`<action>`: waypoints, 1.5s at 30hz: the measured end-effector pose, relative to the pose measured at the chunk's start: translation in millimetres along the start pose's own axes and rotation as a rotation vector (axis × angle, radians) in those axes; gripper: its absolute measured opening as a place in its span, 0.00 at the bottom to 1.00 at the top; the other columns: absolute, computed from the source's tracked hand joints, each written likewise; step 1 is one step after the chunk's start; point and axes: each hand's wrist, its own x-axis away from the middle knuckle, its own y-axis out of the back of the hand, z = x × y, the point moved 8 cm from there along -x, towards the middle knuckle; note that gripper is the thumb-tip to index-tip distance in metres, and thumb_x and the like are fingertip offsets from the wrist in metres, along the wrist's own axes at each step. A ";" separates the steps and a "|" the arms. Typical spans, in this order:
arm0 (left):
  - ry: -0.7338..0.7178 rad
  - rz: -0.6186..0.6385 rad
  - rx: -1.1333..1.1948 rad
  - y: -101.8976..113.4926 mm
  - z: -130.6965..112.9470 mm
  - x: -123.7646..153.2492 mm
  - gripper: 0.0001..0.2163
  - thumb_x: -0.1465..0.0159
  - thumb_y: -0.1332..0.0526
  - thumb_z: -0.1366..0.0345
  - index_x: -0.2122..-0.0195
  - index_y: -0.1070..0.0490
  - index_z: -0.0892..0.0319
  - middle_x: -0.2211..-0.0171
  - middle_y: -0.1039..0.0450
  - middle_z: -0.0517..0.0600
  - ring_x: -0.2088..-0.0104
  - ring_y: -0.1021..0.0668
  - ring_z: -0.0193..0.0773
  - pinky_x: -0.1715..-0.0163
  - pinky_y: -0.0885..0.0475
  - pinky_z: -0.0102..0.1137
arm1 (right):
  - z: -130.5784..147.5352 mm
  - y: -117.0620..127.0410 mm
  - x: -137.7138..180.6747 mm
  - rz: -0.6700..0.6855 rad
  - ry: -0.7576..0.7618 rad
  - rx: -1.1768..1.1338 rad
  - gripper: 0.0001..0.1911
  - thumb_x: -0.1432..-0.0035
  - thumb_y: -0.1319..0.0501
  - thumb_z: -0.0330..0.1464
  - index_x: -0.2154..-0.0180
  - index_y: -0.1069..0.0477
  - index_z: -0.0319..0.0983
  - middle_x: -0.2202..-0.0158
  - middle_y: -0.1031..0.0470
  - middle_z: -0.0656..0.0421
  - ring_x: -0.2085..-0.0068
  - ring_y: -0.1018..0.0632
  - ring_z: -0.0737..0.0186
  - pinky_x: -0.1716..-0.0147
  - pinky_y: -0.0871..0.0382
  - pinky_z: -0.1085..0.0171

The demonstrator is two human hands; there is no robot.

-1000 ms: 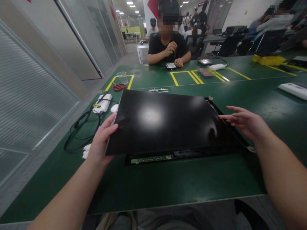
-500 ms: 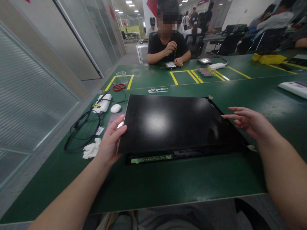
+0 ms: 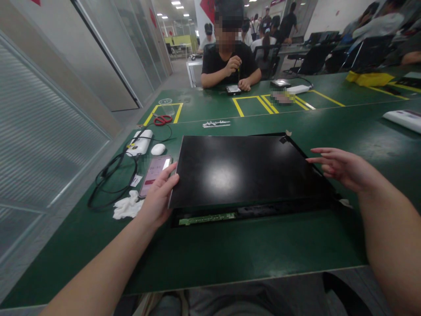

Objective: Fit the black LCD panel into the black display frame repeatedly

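Near the worktop's left edge: a coiled black cable, a white cloth, a phone with lit screen. Just right of those, left hand gripping the near left corner of a black screen panel, thumb on top. Panel lying mid-worktop, over a dark frame with a green circuit strip along its near edge. Right hand open, fingers spread, at the panel's right edge; contact unclear.

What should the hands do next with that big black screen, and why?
Probably lower the left edge the rest of the way. The left hand holds the panel by its left corner, slightly raised over the frame, with a green strip showing below. The right hand hovers open beside the right edge.
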 end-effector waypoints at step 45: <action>0.030 0.137 -0.031 -11.7 7.1 -0.7 0.35 0.48 0.26 0.73 0.38 0.33 0.59 0.55 0.15 0.54 0.59 0.14 0.46 0.70 0.20 0.27 | 11.5 -13.1 8.3 -0.121 0.169 0.604 0.22 0.51 0.35 0.44 0.56 0.18 0.43 0.60 0.17 0.54 0.67 0.23 0.60 0.79 0.30 0.66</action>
